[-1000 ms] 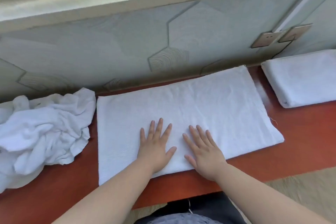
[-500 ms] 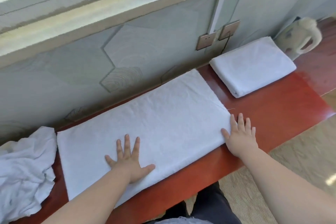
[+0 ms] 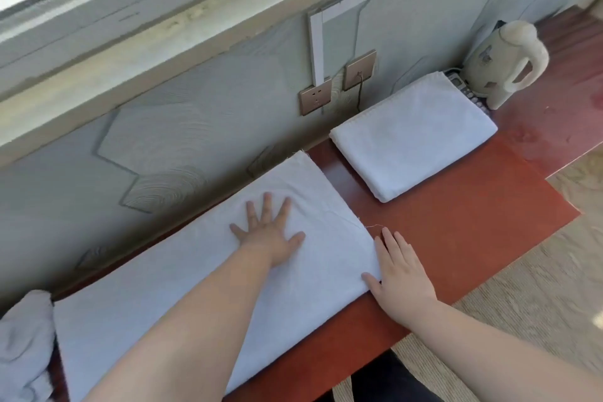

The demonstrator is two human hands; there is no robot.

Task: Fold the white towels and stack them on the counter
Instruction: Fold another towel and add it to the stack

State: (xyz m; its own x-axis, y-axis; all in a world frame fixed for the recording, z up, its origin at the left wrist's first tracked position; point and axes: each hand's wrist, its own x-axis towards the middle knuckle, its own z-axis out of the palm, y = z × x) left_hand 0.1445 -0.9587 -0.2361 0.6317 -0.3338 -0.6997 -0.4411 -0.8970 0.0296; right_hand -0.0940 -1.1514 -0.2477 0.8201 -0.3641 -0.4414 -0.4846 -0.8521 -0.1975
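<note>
Now | left hand (image 3: 269, 235) flat on towel (image 3: 163, 313) | right hand (image 3: 403, 274) flat, touching its edge

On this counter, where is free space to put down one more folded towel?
Bare counter lies in front of the folded towel, bordered by the spread towel and the right hand. Another bare strip lies right of the kettle. Crowded: around the kettle, and the left end, where crumpled towels meet the spread towel.
</note>
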